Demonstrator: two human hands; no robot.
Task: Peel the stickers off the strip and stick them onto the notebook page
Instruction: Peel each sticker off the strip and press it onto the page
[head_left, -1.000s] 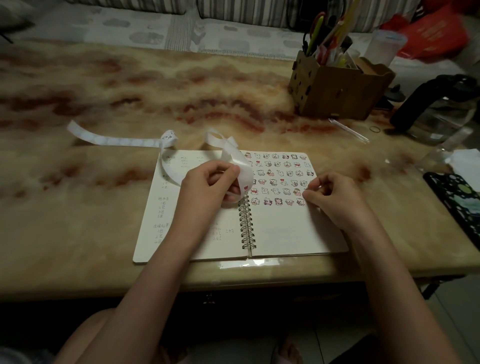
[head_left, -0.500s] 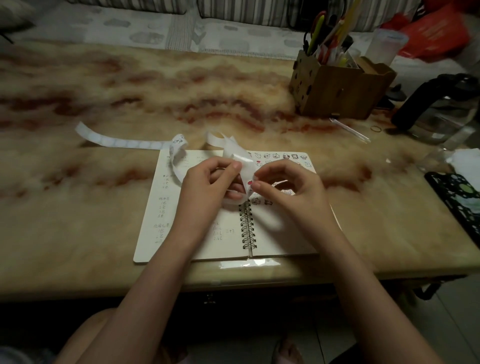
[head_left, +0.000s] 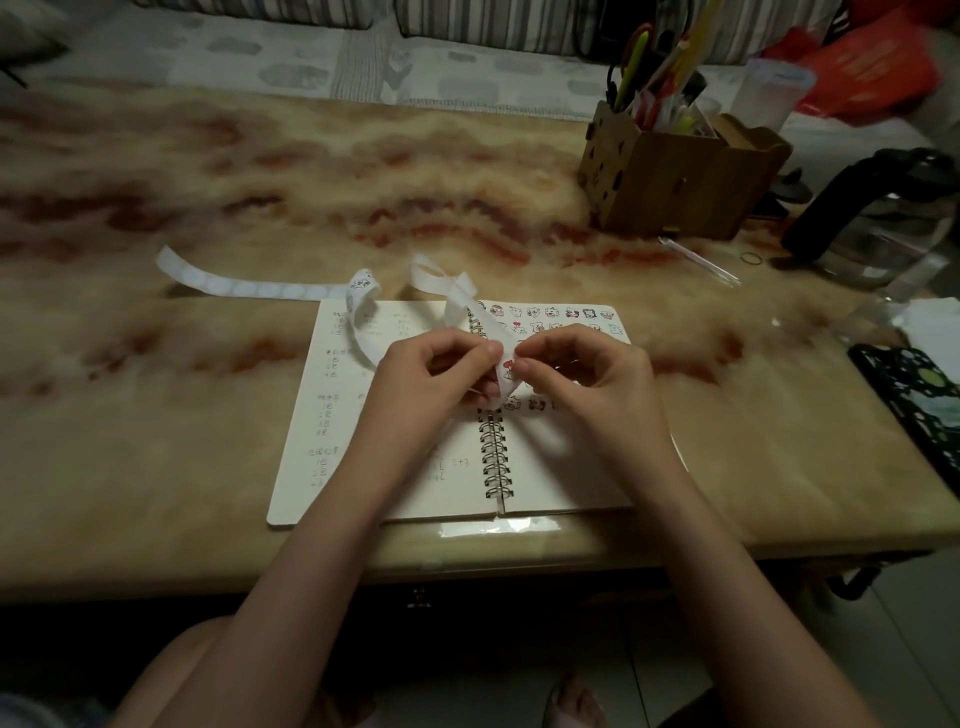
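Note:
An open spiral notebook (head_left: 561, 478) lies on the table in front of me. Its right page carries rows of small cartoon stickers (head_left: 550, 313) along the top. A long white sticker strip (head_left: 249, 286) trails from the far left, loops over the left page and rises to my hands. My left hand (head_left: 436, 379) pinches the strip above the spiral binding. My right hand (head_left: 582, 374) has thumb and forefinger closed on a red-and-white sticker (head_left: 508, 366) at the strip's bend. Both hands hide the middle sticker rows.
A brown cardboard pen holder (head_left: 675, 182) full of pens stands at the back right, a dark-handled glass kettle (head_left: 878, 218) beside it. A black patterned case (head_left: 924, 400) lies at the right edge. A clear tape piece (head_left: 498, 527) sits at the table's front edge.
My right hand left the right page, came over to the strip and now pinches a sticker on it. The strip's loose tail slid slightly right. My left hand barely moved.

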